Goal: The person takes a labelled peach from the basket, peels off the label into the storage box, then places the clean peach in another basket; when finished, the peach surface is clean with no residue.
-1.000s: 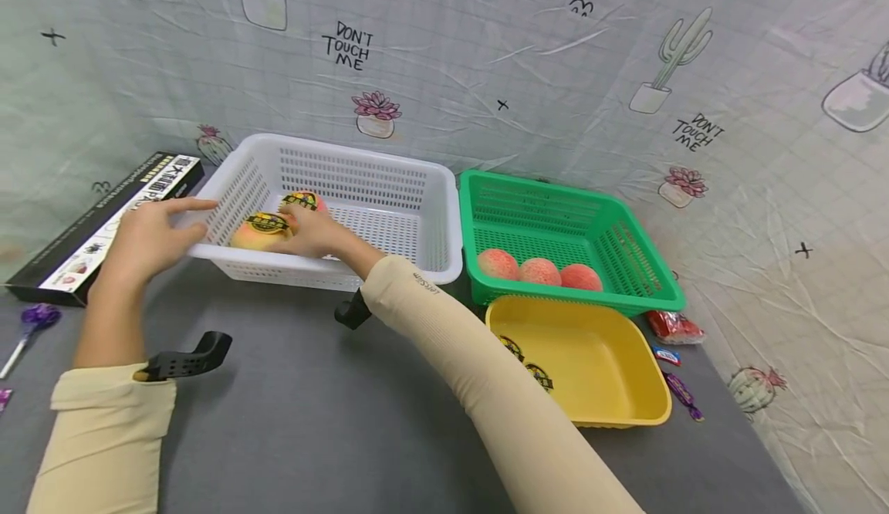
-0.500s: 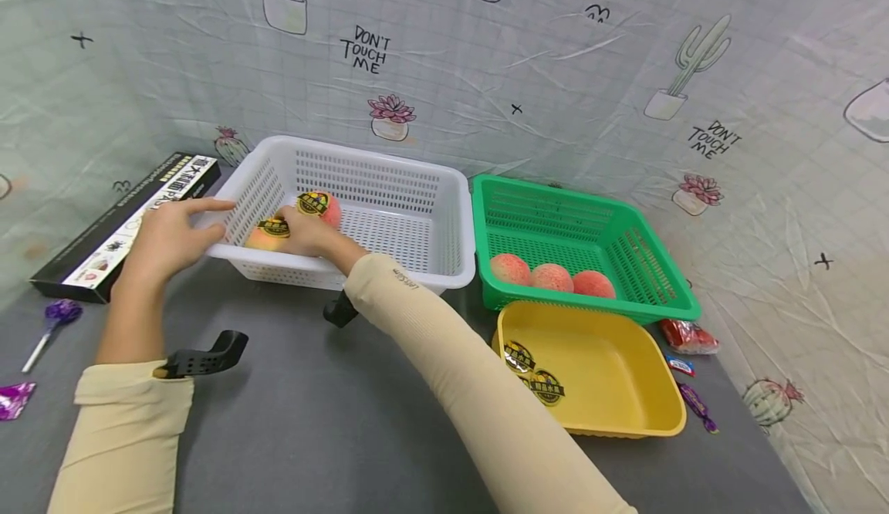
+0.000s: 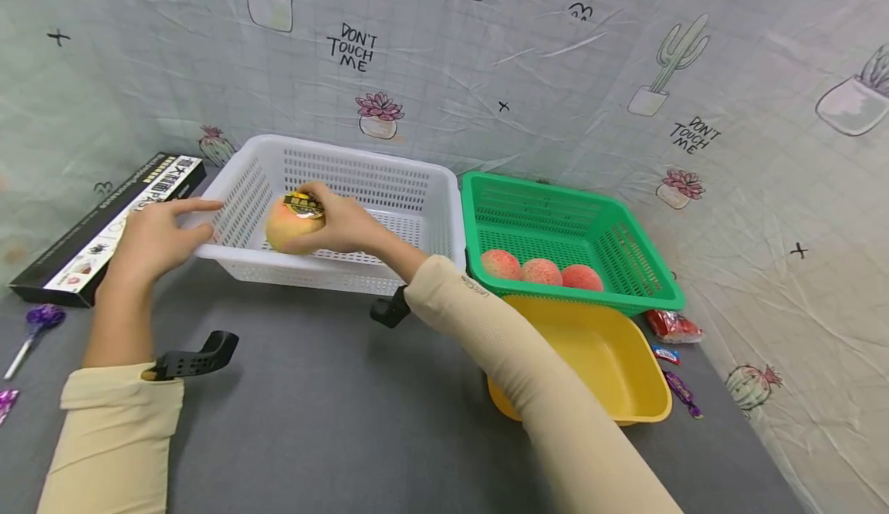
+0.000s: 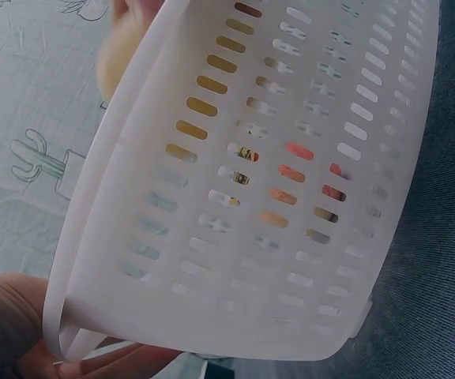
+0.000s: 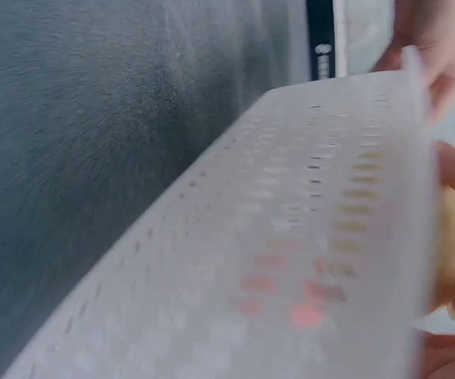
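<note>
My right hand (image 3: 343, 221) grips a yellow-pink peach (image 3: 288, 224) with a black-and-gold sticker, inside the white basket (image 3: 333, 271) near its left end. In the right wrist view the peach (image 5: 453, 253) shows past the basket's near rim, partly covered by fingers. At the basket's left rim is my left hand (image 3: 149, 240), holding the corner with thumb and index finger over the edge. Some left fingers (image 4: 125, 362) lie below that rim in the left wrist view. Reddish colour and a sticker appear through the basket's slots, their source hidden from the head view.
To the right stands a green basket (image 3: 646, 295) with three pink peaches (image 3: 542, 272). A yellow tray (image 3: 604, 352) sits before it, partly behind my right forearm. Left lie a long black box (image 3: 104, 228) and a lollipop (image 3: 43, 319). Wrapped sweets (image 3: 681, 390) lie at the right edge.
My right hand has raised the yellow-pink peach a little from the basket's floor and moved right with it. The left hand stays at the rim. The head view has shifted slightly.
</note>
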The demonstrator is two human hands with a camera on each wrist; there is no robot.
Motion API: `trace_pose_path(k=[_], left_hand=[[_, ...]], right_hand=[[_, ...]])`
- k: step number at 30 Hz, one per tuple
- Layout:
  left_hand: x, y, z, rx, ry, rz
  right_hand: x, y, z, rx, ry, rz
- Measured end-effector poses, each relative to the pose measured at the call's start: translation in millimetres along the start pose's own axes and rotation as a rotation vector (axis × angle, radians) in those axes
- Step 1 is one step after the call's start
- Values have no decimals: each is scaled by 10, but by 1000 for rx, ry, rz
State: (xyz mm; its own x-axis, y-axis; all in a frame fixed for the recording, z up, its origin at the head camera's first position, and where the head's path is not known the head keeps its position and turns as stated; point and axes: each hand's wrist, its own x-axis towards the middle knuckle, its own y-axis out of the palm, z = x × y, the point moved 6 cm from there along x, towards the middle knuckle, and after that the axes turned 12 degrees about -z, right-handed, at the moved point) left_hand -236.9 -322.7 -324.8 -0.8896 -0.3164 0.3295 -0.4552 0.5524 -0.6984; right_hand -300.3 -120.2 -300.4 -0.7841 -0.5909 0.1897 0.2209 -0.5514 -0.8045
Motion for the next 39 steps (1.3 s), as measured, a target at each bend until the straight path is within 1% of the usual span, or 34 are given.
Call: trace_pose_path(k=[4,7,10,13,16,19,22,25,28,32,36,39], left_hand=[[-16,23,-10,1,1,19],[-19,34,-13,9,16,23],[-19,25,-3,17,27,19],[-18,-1,16,25,32,12],[-13,-35,35,36,37,0],[-5,-69,54,48,48,-15],[6,-79,68,57,54,-18],[11,-72,67,55,59,-18],[9,-43,52,50,53,-11],[8,-4,31,52,55,-6],[23,38,7,50,62,5],[32,59,-38,48,89,18]], right_hand=[[-357,-366,-45,0,-19,-81],[-666,-582,-69,-8,-61,-95],[-981,-714,-102,-4,-107,-87],[-1278,-764,-151,-10,-125,-69],[-1525,-756,-189,-9,-135,-46],[-1712,-703,-227,6,-141,-25],[-1863,-596,-299,-22,-127,-1],[-1997,-460,-373,-74,-106,27],[-2105,-341,-440,-105,-80,47],[-2209,-239,-514,-128,-41,69],[-2272,-194,-582,-127,-9,78],[-2296,-197,-625,-124,6,73]])
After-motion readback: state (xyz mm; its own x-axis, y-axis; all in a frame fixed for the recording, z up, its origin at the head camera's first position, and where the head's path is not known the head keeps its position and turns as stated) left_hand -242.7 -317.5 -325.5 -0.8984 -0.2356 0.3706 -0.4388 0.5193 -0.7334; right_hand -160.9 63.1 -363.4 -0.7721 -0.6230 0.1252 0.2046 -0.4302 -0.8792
